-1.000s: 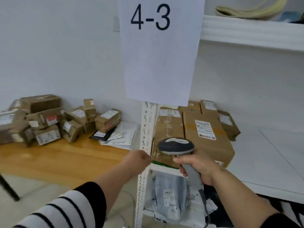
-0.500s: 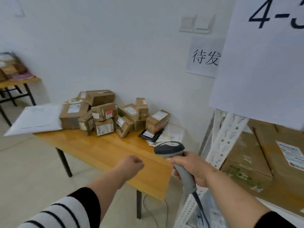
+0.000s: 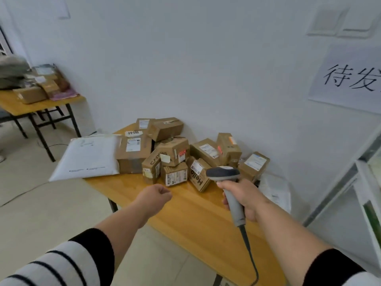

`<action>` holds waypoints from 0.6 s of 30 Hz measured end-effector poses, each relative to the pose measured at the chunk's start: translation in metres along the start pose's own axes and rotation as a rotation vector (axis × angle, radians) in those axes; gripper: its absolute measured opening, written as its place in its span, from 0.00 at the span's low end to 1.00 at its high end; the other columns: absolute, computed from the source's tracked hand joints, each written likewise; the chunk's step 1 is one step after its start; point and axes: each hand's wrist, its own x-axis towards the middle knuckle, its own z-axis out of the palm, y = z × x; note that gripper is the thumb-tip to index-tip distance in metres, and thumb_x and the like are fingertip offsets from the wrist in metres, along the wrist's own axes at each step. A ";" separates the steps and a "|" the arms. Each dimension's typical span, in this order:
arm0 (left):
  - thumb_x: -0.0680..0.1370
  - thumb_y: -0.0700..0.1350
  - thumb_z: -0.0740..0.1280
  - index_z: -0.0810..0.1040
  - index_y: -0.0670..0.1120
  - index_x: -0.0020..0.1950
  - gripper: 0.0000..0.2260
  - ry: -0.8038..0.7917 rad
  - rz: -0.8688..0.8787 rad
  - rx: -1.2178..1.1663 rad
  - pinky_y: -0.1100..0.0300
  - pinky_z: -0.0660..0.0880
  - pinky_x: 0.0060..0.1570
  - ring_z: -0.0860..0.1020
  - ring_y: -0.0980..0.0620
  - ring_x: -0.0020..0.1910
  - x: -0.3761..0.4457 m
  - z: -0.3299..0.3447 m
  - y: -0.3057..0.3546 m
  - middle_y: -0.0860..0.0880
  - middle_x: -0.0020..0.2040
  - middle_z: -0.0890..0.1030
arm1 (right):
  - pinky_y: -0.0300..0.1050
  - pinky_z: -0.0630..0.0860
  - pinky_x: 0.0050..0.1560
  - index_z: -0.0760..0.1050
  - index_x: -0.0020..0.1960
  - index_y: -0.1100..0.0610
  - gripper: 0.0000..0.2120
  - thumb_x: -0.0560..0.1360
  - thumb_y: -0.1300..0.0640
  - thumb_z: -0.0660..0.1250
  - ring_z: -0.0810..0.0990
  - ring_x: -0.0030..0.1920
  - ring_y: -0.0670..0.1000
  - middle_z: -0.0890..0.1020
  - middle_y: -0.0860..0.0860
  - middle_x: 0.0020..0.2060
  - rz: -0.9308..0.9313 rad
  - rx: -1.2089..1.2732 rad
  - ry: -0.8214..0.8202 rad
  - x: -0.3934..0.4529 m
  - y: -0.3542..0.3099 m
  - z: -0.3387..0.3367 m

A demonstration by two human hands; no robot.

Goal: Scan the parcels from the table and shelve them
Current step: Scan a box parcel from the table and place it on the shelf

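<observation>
A pile of several brown cardboard parcels (image 3: 175,153) with shipping labels sits on the wooden table (image 3: 191,215) against the white wall. A large white mailer bag (image 3: 88,155) lies at the pile's left end and overhangs the table edge. My right hand (image 3: 245,197) grips the grey handle of a barcode scanner (image 3: 223,174), whose dark head is just in front of the right-hand parcels. My left hand (image 3: 154,196) hovers over the table's front part with its fingers curled and holds nothing, a short way before the nearest small boxes.
A second wooden table (image 3: 41,104) with more parcels stands at the far left. The white shelf frame (image 3: 350,182) rises at the right edge. Flat white mailers (image 3: 276,190) lie on the table's right end. A paper sign (image 3: 348,79) hangs on the wall. The scanner cable (image 3: 250,254) hangs down.
The view has swung left from the shelf to the table and come closer to the parcels. Both hands have stayed out in front, the right one still holding the scanner.
</observation>
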 end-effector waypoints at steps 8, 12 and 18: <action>0.79 0.52 0.66 0.76 0.55 0.55 0.06 0.093 -0.066 -0.016 0.63 0.67 0.37 0.72 0.60 0.44 0.098 -0.057 -0.022 0.58 0.46 0.76 | 0.46 0.79 0.37 0.79 0.52 0.58 0.12 0.75 0.50 0.73 0.80 0.36 0.52 0.80 0.56 0.40 -0.036 0.227 0.019 0.114 -0.058 0.089; 0.79 0.52 0.66 0.77 0.53 0.58 0.09 0.138 -0.099 -0.057 0.63 0.68 0.40 0.71 0.61 0.44 0.161 -0.091 -0.014 0.59 0.45 0.75 | 0.46 0.81 0.37 0.78 0.52 0.60 0.14 0.75 0.50 0.73 0.82 0.33 0.50 0.80 0.54 0.36 -0.028 0.252 -0.042 0.182 -0.093 0.113; 0.77 0.53 0.68 0.69 0.50 0.72 0.24 0.152 -0.122 -0.161 0.60 0.73 0.44 0.76 0.55 0.48 0.240 -0.125 -0.001 0.53 0.54 0.76 | 0.48 0.82 0.39 0.77 0.54 0.61 0.18 0.75 0.47 0.72 0.82 0.35 0.53 0.82 0.57 0.37 0.022 0.196 -0.063 0.265 -0.127 0.138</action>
